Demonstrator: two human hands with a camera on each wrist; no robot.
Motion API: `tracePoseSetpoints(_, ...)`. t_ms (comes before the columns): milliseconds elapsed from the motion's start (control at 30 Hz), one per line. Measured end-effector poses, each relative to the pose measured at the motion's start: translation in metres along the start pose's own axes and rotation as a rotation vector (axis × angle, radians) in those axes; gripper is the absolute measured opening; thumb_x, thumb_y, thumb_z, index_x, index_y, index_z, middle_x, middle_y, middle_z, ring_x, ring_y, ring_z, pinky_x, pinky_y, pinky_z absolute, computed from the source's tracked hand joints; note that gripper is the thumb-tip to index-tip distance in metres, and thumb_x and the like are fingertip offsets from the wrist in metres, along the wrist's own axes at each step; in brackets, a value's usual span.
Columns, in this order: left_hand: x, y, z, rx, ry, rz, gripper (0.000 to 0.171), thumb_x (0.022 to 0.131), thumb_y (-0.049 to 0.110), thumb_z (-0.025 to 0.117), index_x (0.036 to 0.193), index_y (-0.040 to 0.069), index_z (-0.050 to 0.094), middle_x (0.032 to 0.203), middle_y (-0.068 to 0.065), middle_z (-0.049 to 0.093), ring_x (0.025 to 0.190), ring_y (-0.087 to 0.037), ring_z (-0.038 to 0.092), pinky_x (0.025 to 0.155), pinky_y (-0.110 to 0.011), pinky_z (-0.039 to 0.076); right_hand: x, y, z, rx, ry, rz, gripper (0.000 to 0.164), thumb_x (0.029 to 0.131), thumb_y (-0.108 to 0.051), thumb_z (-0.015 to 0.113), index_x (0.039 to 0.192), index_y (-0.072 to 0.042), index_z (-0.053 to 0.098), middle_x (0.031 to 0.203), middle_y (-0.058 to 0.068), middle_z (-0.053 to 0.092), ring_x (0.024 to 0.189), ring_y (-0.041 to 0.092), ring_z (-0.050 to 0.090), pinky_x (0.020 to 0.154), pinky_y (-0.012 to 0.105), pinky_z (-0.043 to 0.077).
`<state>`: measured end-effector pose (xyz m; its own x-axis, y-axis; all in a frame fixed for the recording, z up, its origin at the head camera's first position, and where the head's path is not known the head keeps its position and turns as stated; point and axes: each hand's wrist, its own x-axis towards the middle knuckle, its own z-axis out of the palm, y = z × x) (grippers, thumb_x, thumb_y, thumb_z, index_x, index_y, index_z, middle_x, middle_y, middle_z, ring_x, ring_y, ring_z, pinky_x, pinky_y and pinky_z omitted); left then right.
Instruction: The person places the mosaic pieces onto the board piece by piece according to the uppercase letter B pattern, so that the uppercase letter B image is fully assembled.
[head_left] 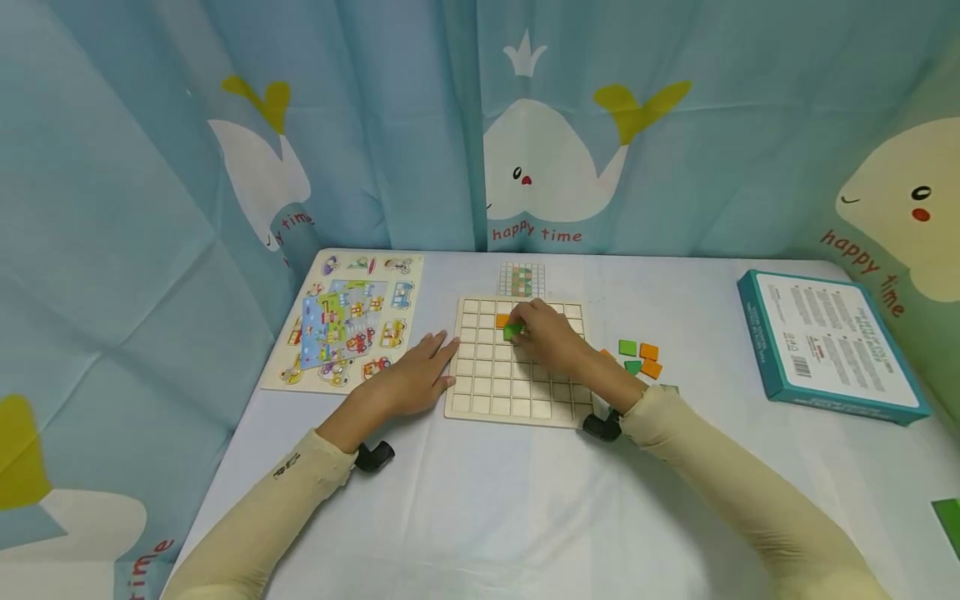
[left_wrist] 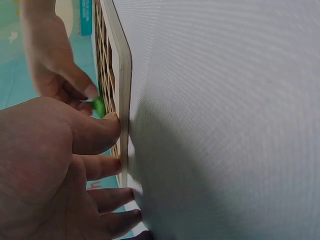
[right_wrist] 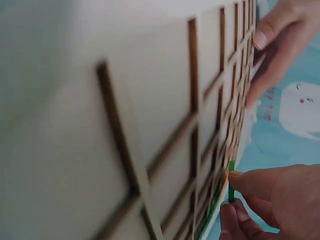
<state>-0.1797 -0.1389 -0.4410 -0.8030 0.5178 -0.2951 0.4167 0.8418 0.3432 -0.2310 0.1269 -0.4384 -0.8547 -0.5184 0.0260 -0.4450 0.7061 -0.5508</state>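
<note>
A pale wooden grid board (head_left: 481, 388) lies flat on the white table. My right hand (head_left: 551, 337) is over its upper part and pinches a green tile (head_left: 512, 332) between thumb and fingertips. In the right wrist view that green tile (right_wrist: 231, 181) stands edge-on, close over the grid. Beside it an orange tile (head_left: 502, 320) sits in a cell of the board. My left hand (head_left: 411, 379) rests at the board's left edge, fingers spread, with its thumb and fingertips against the rim in the left wrist view.
Loose tiles, including a green square (head_left: 627, 347) and an orange square (head_left: 648, 352), lie right of the board. Behind it is a small pattern card (head_left: 522, 279). A picture puzzle board (head_left: 405, 282) lies at the left, and a teal box (head_left: 840, 342) at the right.
</note>
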Motion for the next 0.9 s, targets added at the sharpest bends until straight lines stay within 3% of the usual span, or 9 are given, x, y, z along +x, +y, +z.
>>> tracePoseSetpoints(167, 0.000, 0.000, -0.001, -0.004, -0.004, -0.004, 0.065, 0.109, 0.036, 0.042, 0.162, 0.011, 0.014, 0.165, -0.015, 0.008, 0.150, -0.034, 0.005, 0.119, -0.046, 0.014, 0.002, -0.003, 0.010, -0.053, 0.015, -0.059, 0.012, 0.095, -0.002, 0.068, 0.107, -0.001, 0.067, 0.107, 0.010, 0.058, 0.098, 0.025, 0.058, 0.085, 0.038, 0.052)
tracePoseSetpoints(500, 0.000, 0.000, -0.001, 0.010, 0.003, 0.001, 0.064, 0.109, 0.035, 0.042, 0.162, 0.010, 0.014, 0.165, -0.015, 0.008, 0.150, -0.034, 0.006, 0.119, -0.046, 0.014, -0.001, -0.004, 0.007, -0.047, 0.023, -0.085, 0.016, 0.095, -0.001, 0.068, 0.111, 0.000, 0.070, 0.114, 0.013, 0.056, 0.101, 0.028, 0.054, 0.088, 0.039, 0.049)
tracePoseSetpoints(667, 0.000, 0.001, 0.000, 0.003, 0.000, 0.000, 0.065, 0.109, 0.035, 0.042, 0.162, 0.010, 0.014, 0.165, -0.016, 0.007, 0.150, -0.034, 0.005, 0.119, -0.046, 0.014, -0.011, 0.011, -0.015, 0.056, 0.016, -0.077, 0.022, 0.096, -0.003, 0.067, 0.117, 0.002, 0.067, 0.115, 0.019, 0.053, 0.100, 0.030, 0.055, 0.086, 0.043, 0.051)
tracePoseSetpoints(900, 0.000, 0.000, 0.000, 0.016, -0.011, -0.006, 0.065, 0.109, 0.036, 0.041, 0.162, 0.011, 0.012, 0.165, -0.016, 0.006, 0.150, -0.034, 0.004, 0.119, -0.045, 0.013, -0.042, 0.054, -0.065, 0.045, 0.000, 0.092, 0.023, 0.100, -0.006, 0.060, 0.121, 0.004, 0.062, 0.119, 0.024, 0.052, 0.105, 0.037, 0.054, 0.088, 0.050, 0.048)
